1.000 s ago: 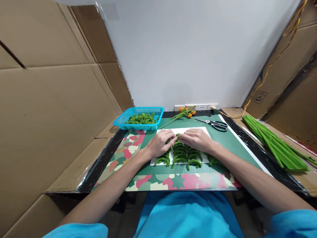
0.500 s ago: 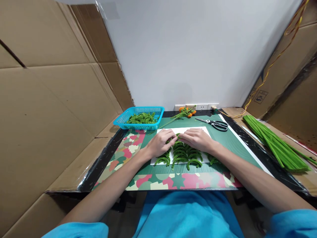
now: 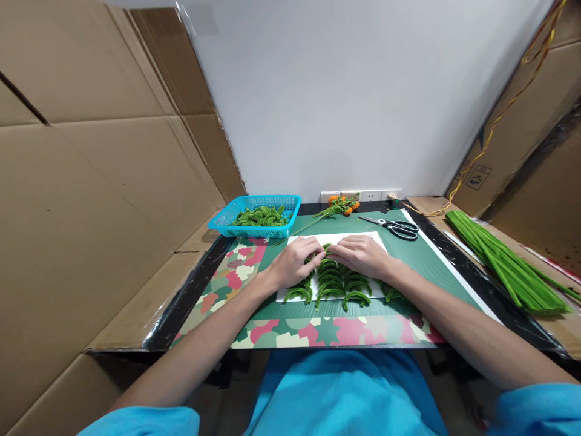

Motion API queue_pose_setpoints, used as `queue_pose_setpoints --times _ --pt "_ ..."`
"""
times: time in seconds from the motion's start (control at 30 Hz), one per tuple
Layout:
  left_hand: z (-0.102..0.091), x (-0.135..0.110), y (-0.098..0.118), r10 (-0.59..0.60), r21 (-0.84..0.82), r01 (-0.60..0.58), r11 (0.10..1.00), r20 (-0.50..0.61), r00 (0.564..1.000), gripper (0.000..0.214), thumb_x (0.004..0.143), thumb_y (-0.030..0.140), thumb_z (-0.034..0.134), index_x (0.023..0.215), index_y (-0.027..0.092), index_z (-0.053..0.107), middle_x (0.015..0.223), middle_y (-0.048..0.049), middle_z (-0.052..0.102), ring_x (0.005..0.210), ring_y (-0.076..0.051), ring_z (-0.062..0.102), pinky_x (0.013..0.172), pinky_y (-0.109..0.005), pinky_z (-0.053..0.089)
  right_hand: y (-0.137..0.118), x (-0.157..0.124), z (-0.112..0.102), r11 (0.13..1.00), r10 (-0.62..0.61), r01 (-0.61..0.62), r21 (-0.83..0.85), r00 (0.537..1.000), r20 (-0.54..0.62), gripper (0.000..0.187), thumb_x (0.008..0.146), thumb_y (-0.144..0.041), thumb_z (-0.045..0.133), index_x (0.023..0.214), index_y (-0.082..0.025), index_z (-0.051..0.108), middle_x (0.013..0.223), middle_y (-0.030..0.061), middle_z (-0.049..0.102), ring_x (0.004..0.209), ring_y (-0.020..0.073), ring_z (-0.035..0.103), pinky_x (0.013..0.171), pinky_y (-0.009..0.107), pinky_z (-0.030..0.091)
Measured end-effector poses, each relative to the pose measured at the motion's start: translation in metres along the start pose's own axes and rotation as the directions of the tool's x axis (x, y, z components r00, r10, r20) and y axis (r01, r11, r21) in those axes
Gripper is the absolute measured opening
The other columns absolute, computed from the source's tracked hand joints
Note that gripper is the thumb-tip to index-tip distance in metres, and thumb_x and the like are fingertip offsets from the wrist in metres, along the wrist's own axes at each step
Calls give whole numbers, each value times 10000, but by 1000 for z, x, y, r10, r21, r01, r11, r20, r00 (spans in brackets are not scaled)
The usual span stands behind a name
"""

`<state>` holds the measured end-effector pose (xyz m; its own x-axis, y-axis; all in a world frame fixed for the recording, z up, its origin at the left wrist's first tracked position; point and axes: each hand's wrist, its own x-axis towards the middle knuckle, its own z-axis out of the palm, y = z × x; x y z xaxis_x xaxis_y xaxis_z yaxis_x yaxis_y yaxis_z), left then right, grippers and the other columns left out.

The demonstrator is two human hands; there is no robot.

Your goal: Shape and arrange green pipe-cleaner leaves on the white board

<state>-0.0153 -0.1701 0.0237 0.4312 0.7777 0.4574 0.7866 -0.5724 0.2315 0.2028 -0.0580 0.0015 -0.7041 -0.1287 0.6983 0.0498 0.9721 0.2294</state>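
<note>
Several bent green pipe cleaner arches (image 3: pixel 333 284) lie in rows on a white sheet (image 3: pixel 358 238) in the middle of the green mat. My left hand (image 3: pixel 294 261) and my right hand (image 3: pixel 361 254) rest on the far end of the rows, fingertips meeting over a green pipe cleaner piece (image 3: pixel 326 249). Both hands have curled fingers pinching that piece between them.
A blue basket (image 3: pixel 255 216) with bent green pieces stands at the back left. Black scissors (image 3: pixel 393 227) and an orange-flowered stem (image 3: pixel 338 208) lie at the back. A bundle of straight green pipe cleaners (image 3: pixel 503 261) lies on the right. Cardboard walls enclose both sides.
</note>
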Motion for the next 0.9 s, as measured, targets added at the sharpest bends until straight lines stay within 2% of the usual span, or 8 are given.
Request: queue_pose_setpoints --times 0.9 --pt "1 1 1 0 0 0 1000 31 1000 258 1099 309 455 927 180 598 892 -42 658 818 -175 583 835 -332 424 -2 0 0 1000 -1 2 -18 999 41 323 1136 -299 460 923 -183 672 720 4 682 638 141 590 663 289 416"
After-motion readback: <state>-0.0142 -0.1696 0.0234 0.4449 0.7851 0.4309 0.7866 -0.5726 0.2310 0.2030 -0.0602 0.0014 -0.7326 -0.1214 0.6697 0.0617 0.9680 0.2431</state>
